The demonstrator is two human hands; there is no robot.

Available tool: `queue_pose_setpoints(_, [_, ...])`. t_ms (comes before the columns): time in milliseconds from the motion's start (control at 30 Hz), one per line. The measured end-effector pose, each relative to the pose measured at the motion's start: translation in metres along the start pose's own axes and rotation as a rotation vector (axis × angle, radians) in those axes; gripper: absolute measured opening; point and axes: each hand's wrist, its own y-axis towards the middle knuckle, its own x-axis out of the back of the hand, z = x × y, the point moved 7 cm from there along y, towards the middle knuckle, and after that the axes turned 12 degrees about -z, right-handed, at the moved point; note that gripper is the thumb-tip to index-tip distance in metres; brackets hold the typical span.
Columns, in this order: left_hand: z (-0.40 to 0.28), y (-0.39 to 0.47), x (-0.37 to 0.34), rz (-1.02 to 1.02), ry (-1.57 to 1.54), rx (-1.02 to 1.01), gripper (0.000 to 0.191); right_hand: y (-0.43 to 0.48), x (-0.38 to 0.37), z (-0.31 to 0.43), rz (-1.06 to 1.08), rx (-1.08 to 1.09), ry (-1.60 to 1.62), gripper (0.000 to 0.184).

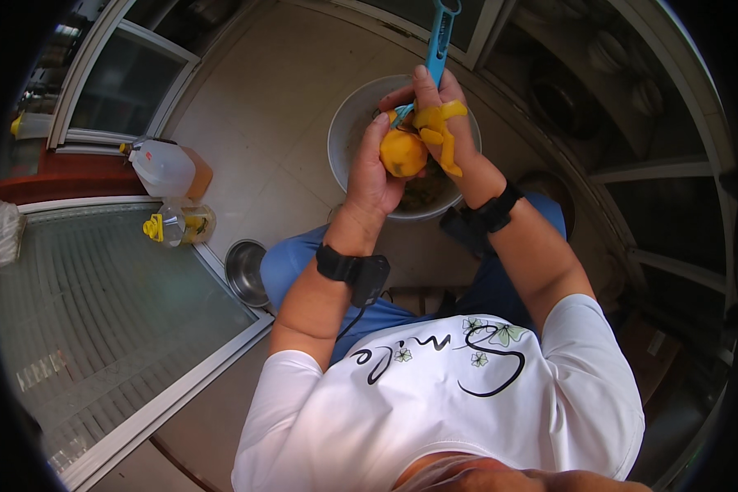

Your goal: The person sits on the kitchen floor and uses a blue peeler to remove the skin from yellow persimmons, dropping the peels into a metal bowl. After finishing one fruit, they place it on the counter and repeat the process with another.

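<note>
My left hand (370, 178) grips a round yellow-orange fruit (403, 154), whose visible surface is faceted and mostly peeled, with a dark patch low on it. In my right hand (464, 144) is a blue-handled peeler (440, 49). Its handle points away from me, and its head rests against the fruit's far side; the blade itself is partly hidden. Strips of yellow peel (448, 150) hang over the right hand and wrist. Both hands are above a wide metal basin (338, 163), which has bits of peel at its bottom.
To the left stand a large plastic jug (166, 169) with amber liquid and a yellow-capped bottle (187, 222). A small steel bowl (245, 273) sits by my knee, beside a framed ribbed-glass panel (129, 295). Glass-fronted cabinets (664, 215) curve along the right.
</note>
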Motion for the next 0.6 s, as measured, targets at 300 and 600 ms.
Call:
queue_pose_setpoints(300, [-0.006,-0.008,-0.010,0.131,0.010,-0.037,0.045,0.015,0.018,0.015,-0.040,0.000,0.079,0.035])
queue_pose_setpoints(600, [0.001,0.007,0.003,-0.040,0.027,-0.126,0.046,0.002,0.004,-0.006,-0.011,-0.041,0.004,0.034])
